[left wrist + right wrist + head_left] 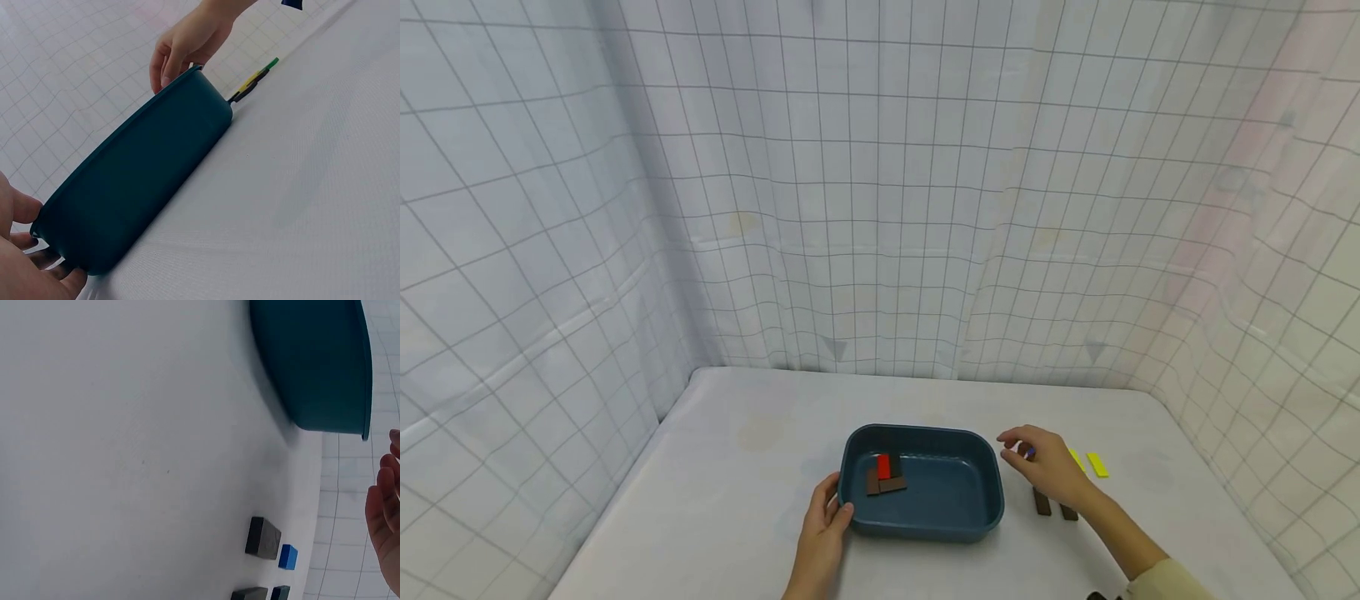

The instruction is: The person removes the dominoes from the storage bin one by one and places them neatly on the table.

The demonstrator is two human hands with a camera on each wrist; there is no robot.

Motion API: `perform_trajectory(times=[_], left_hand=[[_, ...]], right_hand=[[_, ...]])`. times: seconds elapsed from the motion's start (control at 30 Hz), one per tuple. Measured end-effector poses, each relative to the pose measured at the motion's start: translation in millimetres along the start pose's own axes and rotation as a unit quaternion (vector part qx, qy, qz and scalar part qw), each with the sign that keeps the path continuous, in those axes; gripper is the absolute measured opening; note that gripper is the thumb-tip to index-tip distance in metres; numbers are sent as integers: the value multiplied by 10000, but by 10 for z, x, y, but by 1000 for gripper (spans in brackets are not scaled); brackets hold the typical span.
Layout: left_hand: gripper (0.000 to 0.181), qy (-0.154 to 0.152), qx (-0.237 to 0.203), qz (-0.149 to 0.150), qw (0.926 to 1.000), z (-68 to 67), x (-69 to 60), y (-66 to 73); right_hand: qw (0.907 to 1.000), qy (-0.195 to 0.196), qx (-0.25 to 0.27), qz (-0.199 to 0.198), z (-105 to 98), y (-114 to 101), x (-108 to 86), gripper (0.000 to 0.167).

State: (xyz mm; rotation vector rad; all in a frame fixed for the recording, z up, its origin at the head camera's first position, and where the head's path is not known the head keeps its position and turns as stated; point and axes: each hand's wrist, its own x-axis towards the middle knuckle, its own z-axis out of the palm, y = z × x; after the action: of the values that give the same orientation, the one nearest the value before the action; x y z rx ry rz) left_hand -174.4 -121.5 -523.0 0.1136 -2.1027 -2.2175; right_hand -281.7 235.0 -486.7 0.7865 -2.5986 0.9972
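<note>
A dark teal plastic tub (pixel 925 531) stands on the white table. My left hand (pixel 822 529) grips its left end, thumb near the front corner and fingers along the outer wall. Inside, at the left, lie a red block (pixel 883 467), a black block (pixel 895 465) and brown blocks (pixel 892 484). Just past the tub's right rim hovers my right hand (pixel 1047 460), fingers loosely bent, with nothing seen in them. Beneath and beside it on the table are dark brown blocks (pixel 1042 502), a blue block (pixel 287 557) and yellow blocks (pixel 1097 465).
White cloth walls (pixel 895 208) with a grid of dark lines enclose the table at the back and both sides. The white tabletop (pixel 722 483) extends to the left of the tub, and its far edge meets the back cloth.
</note>
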Motion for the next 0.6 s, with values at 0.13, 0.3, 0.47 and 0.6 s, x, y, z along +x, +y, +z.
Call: perform_trajectory(times=[0.13, 0.3, 0.47, 0.6], left_hand=[[53, 7, -19, -24, 10000, 2, -5, 13], [53, 44, 5, -34, 10000, -2, -6, 24], [53, 61, 35, -76, 9999, 7, 1, 20], [54, 73, 57, -110, 9999, 10, 4, 19]], right_hand=[[9998, -171, 52, -124, 92, -70, 83, 22], [9985, -281, 194, -426, 200, -150, 171, 20], [9973, -350, 291, -575, 303, -247, 257, 20], [9957, -568, 263, -687, 414, -326, 317, 20]])
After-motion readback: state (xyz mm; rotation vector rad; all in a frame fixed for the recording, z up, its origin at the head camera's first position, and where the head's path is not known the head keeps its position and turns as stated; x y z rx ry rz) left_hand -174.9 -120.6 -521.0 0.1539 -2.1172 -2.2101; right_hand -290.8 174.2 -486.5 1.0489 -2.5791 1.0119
